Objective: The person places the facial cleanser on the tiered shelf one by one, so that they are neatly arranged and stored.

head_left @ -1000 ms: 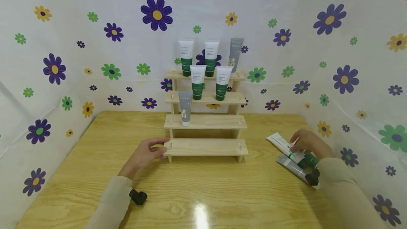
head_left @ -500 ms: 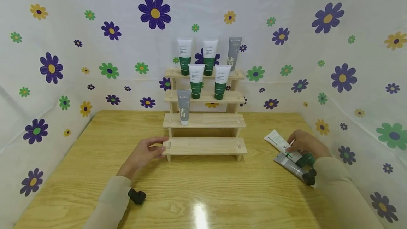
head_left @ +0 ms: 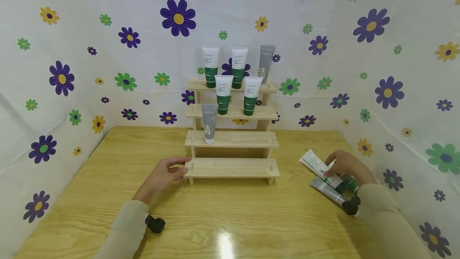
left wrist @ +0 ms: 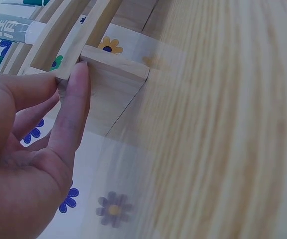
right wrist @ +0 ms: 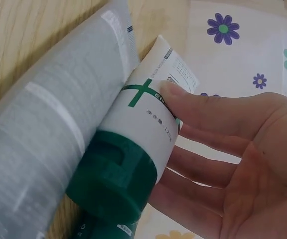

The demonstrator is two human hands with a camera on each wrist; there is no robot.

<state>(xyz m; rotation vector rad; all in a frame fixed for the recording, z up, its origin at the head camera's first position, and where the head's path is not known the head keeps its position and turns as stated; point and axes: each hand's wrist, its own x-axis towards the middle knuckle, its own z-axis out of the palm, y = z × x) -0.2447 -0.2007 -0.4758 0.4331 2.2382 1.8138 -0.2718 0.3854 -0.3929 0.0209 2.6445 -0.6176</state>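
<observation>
Little changed since half-second ago. Left hand (head_left: 158, 177) still pinching shelf (head_left: 231, 168) end; right hand (head_left: 349, 167) still pinching white tube (right wrist: 131, 112) beside grey tube (right wrist: 58, 109).

One stand (head_left: 231, 167) fills the middle of the frame, with four shelves (head_left: 244, 139). It bears six tubes: four green-white tubes (head_left: 223, 95) and two grey tubes (head_left: 209, 120). At right are one loose green-white tube (head_left: 313, 161), one loose grey tube (head_left: 326, 190) and part of one more green piece (right wrist: 96, 226), mostly hidden. Two hands (head_left: 162, 175) (head_left: 347, 165), two sleeves (head_left: 130, 219) and one tabletop (head_left: 190, 219) show.
</observation>
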